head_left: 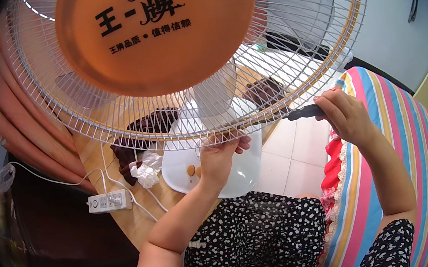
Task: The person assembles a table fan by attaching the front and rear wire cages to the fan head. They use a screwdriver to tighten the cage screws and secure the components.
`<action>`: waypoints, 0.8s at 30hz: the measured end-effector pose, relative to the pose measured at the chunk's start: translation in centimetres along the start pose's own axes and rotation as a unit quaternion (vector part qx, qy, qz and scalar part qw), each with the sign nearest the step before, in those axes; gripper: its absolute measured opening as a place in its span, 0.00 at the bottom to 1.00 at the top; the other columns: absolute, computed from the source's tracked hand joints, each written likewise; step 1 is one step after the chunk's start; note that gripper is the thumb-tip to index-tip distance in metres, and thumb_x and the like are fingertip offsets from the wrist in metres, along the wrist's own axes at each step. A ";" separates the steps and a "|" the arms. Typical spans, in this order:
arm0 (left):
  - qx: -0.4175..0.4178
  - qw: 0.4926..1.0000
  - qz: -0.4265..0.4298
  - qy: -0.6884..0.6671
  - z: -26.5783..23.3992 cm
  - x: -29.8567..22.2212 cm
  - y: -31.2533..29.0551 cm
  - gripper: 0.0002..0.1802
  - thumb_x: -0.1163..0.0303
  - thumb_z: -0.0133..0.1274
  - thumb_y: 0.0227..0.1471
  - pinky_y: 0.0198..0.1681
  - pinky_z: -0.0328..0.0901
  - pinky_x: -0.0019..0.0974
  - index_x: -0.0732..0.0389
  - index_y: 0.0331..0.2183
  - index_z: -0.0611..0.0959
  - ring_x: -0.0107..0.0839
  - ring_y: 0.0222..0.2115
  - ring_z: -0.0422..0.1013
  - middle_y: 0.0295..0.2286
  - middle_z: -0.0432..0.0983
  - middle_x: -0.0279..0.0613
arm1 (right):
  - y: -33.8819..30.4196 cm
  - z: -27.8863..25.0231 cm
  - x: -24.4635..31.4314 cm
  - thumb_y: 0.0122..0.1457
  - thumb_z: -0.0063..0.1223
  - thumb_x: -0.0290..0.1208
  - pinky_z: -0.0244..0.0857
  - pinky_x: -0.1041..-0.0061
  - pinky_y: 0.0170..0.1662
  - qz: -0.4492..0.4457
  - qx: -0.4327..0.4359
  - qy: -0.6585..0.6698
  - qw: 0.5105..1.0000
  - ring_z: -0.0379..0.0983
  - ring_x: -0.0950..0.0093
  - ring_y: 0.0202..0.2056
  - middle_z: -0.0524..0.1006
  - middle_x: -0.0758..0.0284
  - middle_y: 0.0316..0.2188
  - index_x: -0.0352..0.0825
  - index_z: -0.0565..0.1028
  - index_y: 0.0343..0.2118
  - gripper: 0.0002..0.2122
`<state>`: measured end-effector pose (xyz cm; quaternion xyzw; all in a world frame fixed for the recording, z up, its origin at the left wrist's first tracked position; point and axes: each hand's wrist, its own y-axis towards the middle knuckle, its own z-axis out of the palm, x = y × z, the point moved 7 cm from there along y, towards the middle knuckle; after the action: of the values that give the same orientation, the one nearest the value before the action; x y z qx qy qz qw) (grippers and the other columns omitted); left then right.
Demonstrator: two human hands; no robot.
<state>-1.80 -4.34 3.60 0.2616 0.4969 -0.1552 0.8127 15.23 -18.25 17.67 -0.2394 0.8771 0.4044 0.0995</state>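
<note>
A white wire fan grille [115, 119] with a big orange round centre plate [157, 33] fills the upper picture, very close to the camera. My left hand [219, 151] grips the grille's lower rim from below. My right hand [344, 113] is closed on a dark-handled tool [303, 112] whose tip touches the rim at the lower right. Behind the grille the fan's white base [240, 168] stands on a wooden tabletop [139, 219].
A white power strip [109, 201] with its cable lies on the wooden tabletop, beside a crumpled white tissue [147, 170] and a dark brown cloth [138, 132]. A striped multicoloured cloth [392, 175] covers the right. White floor tiles [288, 161] show below.
</note>
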 end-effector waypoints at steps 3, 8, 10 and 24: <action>-0.002 1.000 0.006 0.013 -0.2 0.0 -0.1 0.07 0.74 0.47 0.54 0.27 0.65 0.28 0.65 0.34 0.78 0.28 0.24 0.71 0.26 0.77 0.43 | 0.6 0.1 0.1 0.43 0.60 0.29 0.60 0.77 0.20 -0.034 0.016 -0.006 0.999 0.68 0.75 0.22 0.69 0.68 0.25 0.33 0.70 0.35 0.15; 0.007 1.000 0.000 0.016 0.3 -0.2 -0.3 0.07 0.76 0.46 0.54 0.27 0.65 0.28 0.65 0.33 0.78 0.28 0.24 0.71 0.26 0.77 0.44 | 1.2 0.1 -0.8 0.44 0.59 0.30 0.58 0.74 0.20 0.024 0.089 0.056 0.994 0.67 0.71 0.21 0.67 0.67 0.22 0.34 0.69 0.32 0.13; 0.006 1.000 -0.002 0.012 0.5 -0.2 -0.2 0.07 0.76 0.45 0.55 0.27 0.65 0.28 0.66 0.34 0.78 0.28 0.25 0.72 0.27 0.77 0.45 | 1.0 0.4 -1.5 0.46 0.58 0.31 0.58 0.75 0.21 0.089 0.122 0.099 0.984 0.67 0.69 0.22 0.67 0.66 0.20 0.34 0.69 0.30 0.11; -0.039 0.999 -0.012 -0.036 0.1 -0.2 -0.4 0.07 0.76 0.47 0.54 0.29 0.65 0.27 0.63 0.36 0.78 0.31 0.32 0.74 0.33 0.77 0.41 | 0.0 2.4 -2.6 0.48 0.61 0.27 0.64 0.73 0.31 0.405 0.242 0.324 0.820 0.73 0.71 0.29 0.71 0.62 0.25 0.29 0.66 0.30 0.13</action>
<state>-2.06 -4.73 3.64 0.2181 0.4763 -0.1552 0.8375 17.47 -15.60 17.07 0.0522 0.9465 0.0820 -0.3079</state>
